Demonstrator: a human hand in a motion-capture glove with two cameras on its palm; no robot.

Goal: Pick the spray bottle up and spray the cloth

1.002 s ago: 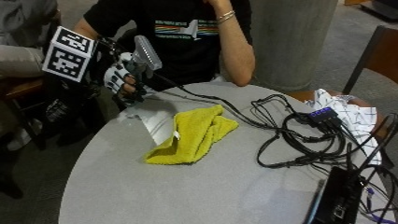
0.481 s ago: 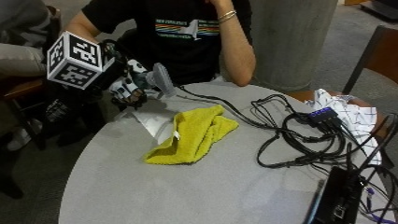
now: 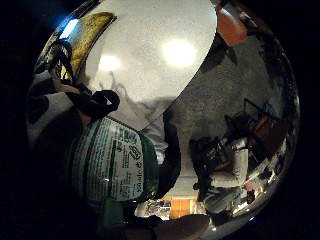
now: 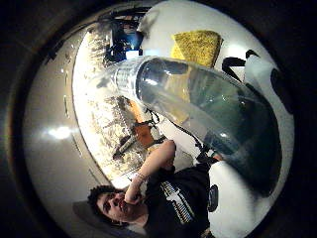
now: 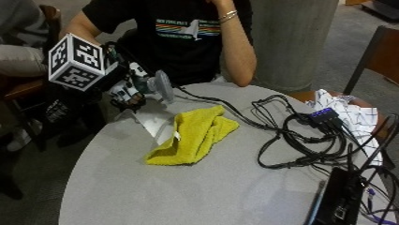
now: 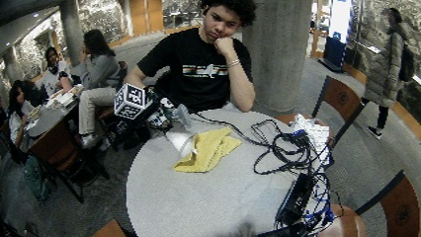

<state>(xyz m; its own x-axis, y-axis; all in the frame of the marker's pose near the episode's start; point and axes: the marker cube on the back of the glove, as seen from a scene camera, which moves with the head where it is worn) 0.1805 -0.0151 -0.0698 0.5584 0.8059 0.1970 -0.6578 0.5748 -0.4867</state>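
My gloved right hand (image 5: 128, 89) grips the spray bottle (image 5: 151, 123) by its neck at the table's left edge. The bottle is tilted: its grey spray head (image 5: 163, 86) points toward the yellow cloth (image 5: 193, 136), and its clear body slants down to just above the table beside the cloth. The cloth lies crumpled on the round grey table (image 5: 205, 187). In the little finger side palm view the bottle's green and white label (image 3: 115, 165) fills the area by the palm, with the cloth (image 3: 92, 30) beyond. The thumb side palm view shows the clear bottle (image 4: 208, 109) close up and the cloth (image 4: 198, 47) behind it.
A tangle of black cables (image 5: 299, 136) with a small hub covers the table's right side. A black device (image 5: 336, 201) lies at the front right, and a white patterned sheet (image 5: 349, 112) at the far right. The person's bare left arm (image 5: 240, 51) is propped up behind the table.
The hand has come down and tipped the bottle over, so the spray head has swung from upright to pointing rightward at the cloth. The cloth has not moved.
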